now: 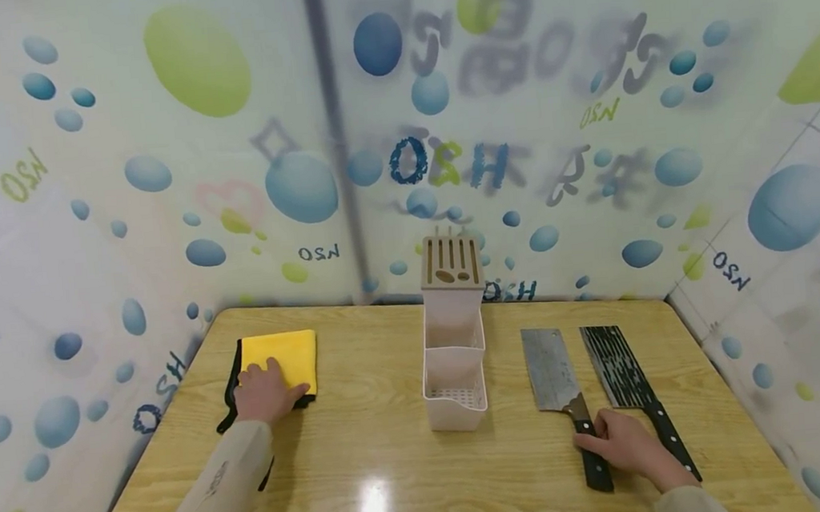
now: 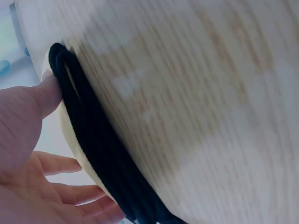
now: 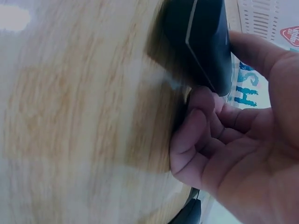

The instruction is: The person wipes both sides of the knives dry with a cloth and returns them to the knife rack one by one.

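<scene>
On the table (image 1: 370, 396), a cloth (image 1: 295, 355) at 10 o'clock is touched by a relaxed left hand (image 1: 265, 393) while a cleaver (image 1: 552, 370) at 3 is pinched by the right hand (image 1: 629, 441), and could, if twisted, be knocked against the adjacent knife (image 1: 617, 368).

- Under the left hand (image 1: 265, 390): yellow cloth (image 1: 291, 354), black edging.
- In the right hand (image 1: 625, 437): cleaver (image 1: 552, 369), mottled grey blade, black handle, pale rivets.
- Right of that grip: second knife (image 1: 617, 368), black-and-silver striped blade, black handle.
- Between the hands: holder (image 1: 455, 350), pale pinkish white, beige top.
- Beneath both: table (image 1: 370, 388), yellow-brown wood grain.
- Beyond: wall sheet (image 1: 280, 73), whitish, blue and lime spots.
</scene>
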A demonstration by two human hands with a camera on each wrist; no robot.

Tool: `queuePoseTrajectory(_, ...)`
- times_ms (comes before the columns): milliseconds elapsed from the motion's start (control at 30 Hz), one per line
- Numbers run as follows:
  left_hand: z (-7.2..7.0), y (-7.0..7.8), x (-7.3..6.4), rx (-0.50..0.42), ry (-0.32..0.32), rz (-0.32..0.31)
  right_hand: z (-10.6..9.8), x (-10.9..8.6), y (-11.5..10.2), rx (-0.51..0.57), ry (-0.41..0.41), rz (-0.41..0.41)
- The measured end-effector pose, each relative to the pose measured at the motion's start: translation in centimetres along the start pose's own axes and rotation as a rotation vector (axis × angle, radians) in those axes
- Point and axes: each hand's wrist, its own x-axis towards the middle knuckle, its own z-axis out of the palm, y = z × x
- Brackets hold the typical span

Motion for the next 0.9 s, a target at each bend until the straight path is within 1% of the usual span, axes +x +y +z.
queuePoseTrajectory(67,-0.1,0.1,0.0,0.005,-0.003,-0.007,-0.1,0.0,0.0,-0.001,-0.012,0.007)
queuePoseTrajectory(167,-0.3,0.4,0.2,0.003,-0.027,-0.016,-0.1,0.1,-0.2,-0.016,-0.024,0.025)
queuePoseTrajectory(333,-0.5,0.8,0.4,0.016,-0.064,-0.035,0.1,0.1,-0.5,-0.009,-0.027,0.050)
queuePoseTrajectory(433,-0.5,0.8,0.5,0.019,-0.073,-0.047,0.2,0.1,-0.6,0.000,-0.025,0.057)
queuePoseTrajectory(667,-0.5,0.7,0.4,0.020,-0.075,-0.036,0.4,0.3,-0.8,-0.008,-0.010,0.076)
queuePoseTrajectory(800,-0.5,0.9,0.2,0.028,-0.060,-0.026,0.4,0.0,-1.1,-0.005,0.004,0.104)
queuePoseTrajectory(900,-0.4,1.2,0.2,0.031,-0.043,-0.006,0.4,-0.3,-1.3,0.012,0.013,0.135)
